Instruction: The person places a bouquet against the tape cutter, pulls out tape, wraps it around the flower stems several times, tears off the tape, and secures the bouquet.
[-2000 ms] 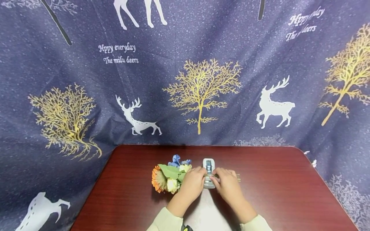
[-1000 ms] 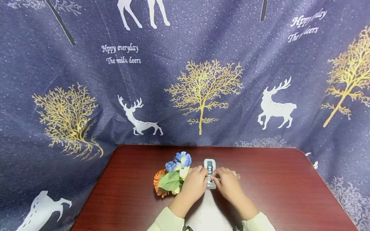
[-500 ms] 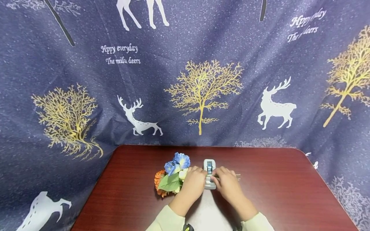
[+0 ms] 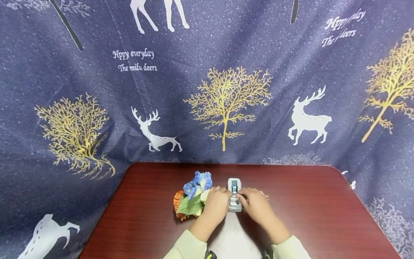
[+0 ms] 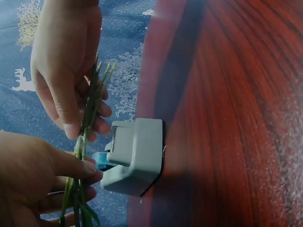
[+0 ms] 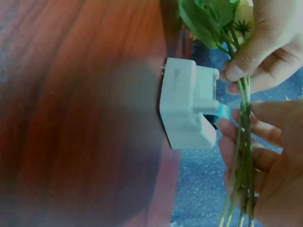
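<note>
A bouquet of flowers, with orange, blue (image 4: 198, 184) and pale yellow blooms and a green leaf (image 4: 190, 205), lies sideways with its heads to the left. My left hand (image 4: 217, 204) pinches its green stems (image 5: 81, 156) just below the blooms. Farther along, the thumb and fingers of my right hand (image 4: 257, 205) hold the same stems (image 6: 244, 156), whose cut ends stick out beyond it. Between the hands stands a whitish tape dispenser (image 4: 234, 207) with a blue roll (image 6: 222, 112). In the right wrist view a translucent strip shows between roll and stems. The fingers partly hide the stems.
The dark red tabletop (image 4: 307, 201) ends at a back edge just beyond the dispenser. Behind it hangs a dark blue cloth (image 4: 194, 43) printed with deer and yellow trees.
The bouquet has turned, bringing the blue blooms up into fuller view. Both hands stay at the dispenser; the right thumb and fingers have shifted slightly on the stems.
</note>
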Available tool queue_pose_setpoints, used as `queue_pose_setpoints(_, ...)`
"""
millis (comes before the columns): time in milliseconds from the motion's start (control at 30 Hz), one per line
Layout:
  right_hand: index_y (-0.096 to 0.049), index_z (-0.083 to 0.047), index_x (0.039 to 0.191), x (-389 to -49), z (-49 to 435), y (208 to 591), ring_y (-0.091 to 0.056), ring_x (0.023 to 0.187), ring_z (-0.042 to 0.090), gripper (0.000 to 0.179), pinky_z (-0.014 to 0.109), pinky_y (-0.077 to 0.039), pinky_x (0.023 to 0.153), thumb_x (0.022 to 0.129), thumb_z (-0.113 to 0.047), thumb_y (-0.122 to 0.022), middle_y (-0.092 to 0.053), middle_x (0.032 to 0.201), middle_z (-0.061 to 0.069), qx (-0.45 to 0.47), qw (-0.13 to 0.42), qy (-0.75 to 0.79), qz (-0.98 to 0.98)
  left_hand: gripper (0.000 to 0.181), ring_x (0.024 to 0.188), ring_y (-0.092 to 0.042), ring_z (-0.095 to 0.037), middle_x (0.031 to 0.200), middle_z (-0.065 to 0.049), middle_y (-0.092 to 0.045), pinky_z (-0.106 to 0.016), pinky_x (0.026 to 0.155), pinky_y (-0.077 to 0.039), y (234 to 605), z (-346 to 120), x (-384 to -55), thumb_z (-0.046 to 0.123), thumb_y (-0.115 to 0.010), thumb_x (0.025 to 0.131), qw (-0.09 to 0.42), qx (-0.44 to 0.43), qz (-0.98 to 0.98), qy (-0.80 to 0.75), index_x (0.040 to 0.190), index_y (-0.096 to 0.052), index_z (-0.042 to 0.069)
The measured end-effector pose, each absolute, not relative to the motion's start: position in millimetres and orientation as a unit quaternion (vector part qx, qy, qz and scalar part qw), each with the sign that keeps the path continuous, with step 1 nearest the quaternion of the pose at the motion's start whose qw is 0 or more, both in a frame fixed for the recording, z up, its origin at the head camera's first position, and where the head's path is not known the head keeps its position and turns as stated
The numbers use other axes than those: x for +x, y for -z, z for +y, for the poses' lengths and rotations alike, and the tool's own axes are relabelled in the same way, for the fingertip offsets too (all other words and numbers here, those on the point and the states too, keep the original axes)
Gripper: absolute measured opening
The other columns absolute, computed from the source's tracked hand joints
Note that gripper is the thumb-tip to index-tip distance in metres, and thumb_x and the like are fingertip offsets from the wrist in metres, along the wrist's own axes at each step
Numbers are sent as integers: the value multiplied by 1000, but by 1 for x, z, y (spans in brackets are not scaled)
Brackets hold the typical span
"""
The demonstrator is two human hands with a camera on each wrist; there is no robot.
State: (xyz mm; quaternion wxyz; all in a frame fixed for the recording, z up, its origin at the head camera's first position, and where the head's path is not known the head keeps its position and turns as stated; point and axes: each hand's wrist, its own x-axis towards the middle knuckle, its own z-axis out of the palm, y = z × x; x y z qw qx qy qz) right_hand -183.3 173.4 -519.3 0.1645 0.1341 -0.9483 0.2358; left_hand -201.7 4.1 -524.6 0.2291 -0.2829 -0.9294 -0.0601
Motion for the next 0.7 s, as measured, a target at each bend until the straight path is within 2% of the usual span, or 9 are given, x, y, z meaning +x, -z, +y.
queue_pose_setpoints(133,-71,-17,94,-185,176,518,-71,88,24,9,46,-50,86,87,-20,-77,-77,94,4,125,142,-251,-949,8,71,-63,-13,79,6,-71,-25,67,-44,524,4,-202,14,-77,78,244,-288,-924,60,83,-75,19)
queue_pose_setpoints(267,-67,-17,92,-187,177,523,-69,83,21,14,45,-49,87,84,-17,-80,-77,92,2,123,149,-259,-946,8,70,-61,-14,79,7,-68,-25,64,-41,526,3,-204,14,-76,78,246,-289,-923,62,83,-75,20)
queue_pose_setpoints(500,-61,-17,88,-188,176,530,-70,86,25,22,42,-47,81,81,-13,-82,-74,87,3,138,178,-245,-943,9,77,-61,-15,87,4,-69,-26,70,-43,525,3,-203,19,-72,87,191,-280,-935,103,94,-78,17)
queue_pose_setpoints(700,-59,-16,87,-187,175,530,-69,85,23,25,42,-50,82,80,-12,-82,-71,86,1,154,181,-233,-943,9,81,-64,-15,89,4,-72,-28,73,-46,520,2,-205,19,-76,85,158,-272,-937,150,94,-79,20)
